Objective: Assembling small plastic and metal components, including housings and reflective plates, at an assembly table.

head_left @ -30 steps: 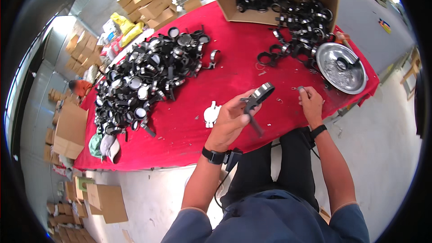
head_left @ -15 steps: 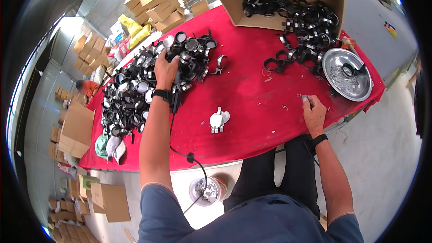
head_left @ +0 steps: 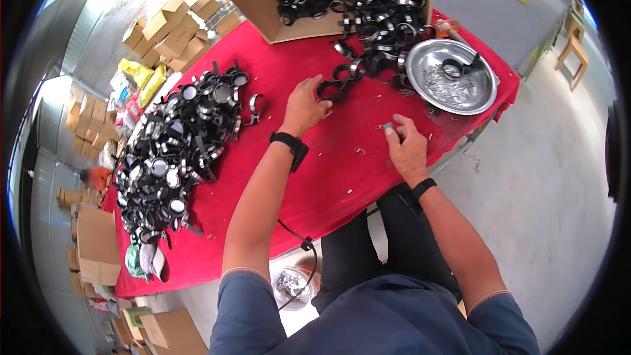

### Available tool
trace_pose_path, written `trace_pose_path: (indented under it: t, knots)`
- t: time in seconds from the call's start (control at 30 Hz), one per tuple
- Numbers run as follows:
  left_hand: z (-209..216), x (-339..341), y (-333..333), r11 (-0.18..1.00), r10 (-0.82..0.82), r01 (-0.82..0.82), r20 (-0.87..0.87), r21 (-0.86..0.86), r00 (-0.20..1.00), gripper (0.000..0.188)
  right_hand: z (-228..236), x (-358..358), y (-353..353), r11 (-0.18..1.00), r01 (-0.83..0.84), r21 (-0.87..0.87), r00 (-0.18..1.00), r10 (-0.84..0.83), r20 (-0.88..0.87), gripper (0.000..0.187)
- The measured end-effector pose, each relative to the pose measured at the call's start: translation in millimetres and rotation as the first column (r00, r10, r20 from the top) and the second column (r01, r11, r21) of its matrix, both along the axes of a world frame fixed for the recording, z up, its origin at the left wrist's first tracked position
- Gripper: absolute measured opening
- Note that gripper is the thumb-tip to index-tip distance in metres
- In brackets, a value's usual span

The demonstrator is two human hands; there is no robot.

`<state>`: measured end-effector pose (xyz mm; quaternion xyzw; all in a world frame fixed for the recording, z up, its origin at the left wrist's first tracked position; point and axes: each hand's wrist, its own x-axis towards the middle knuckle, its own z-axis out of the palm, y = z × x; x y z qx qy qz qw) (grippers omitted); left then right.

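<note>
My left hand (head_left: 303, 106) reaches to the right over the red cloth, thumb and fingers apart. Its fingertips are at the left edge of a black ring clamp (head_left: 330, 90), the nearest of a loose group; whether they touch it I cannot tell. Pinched in my right hand (head_left: 407, 150) is a small grey piece (head_left: 388, 127), with a tiny metal clip at its tip. Beyond lies a shiny metal bowl (head_left: 420, 95) of small silvery clips, with one black ring clamp (head_left: 452, 68) in it.
Black ring clamps (head_left: 388, 13) spill from a cardboard box (head_left: 250, 0) at the back. A big heap of black parts with round silvery faces (head_left: 174, 151) covers the table's left. A bucket (head_left: 292, 286) stands below the front edge. A cable hangs by my left arm.
My left hand has left the heap and moved right to the ring clamps. The view has turned rightward. The white piece on the cloth no longer shows. My right hand keeps its pinch.
</note>
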<state>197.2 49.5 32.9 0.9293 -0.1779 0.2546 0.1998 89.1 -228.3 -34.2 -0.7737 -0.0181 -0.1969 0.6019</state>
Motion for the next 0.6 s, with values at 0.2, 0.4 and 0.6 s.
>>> trace_pose_path:
  t: [0.2,0.4,0.6]
  knots:
    - [-6.6,21.0,-73.0,0.996,0.093,-0.083,-0.32,0.046,0.943,0.059,-1.7,-1.8,-16.2,0.997,-0.074,0.007,0.995,0.075,-0.07,0.06]
    - [25.6,42.2,-57.6,0.883,-0.085,-0.074,-0.312,-0.463,0.946,0.053,12.9,-0.5,-11.5,0.996,-0.085,0.012,0.989,0.086,-0.124,0.06]
    - [53.0,27.9,-56.1,0.215,-0.504,-0.27,-0.343,-0.939,0.792,0.032,-2.9,4.1,-20.7,1.0,-0.02,-0.014,0.997,0.019,-0.069,0.051]
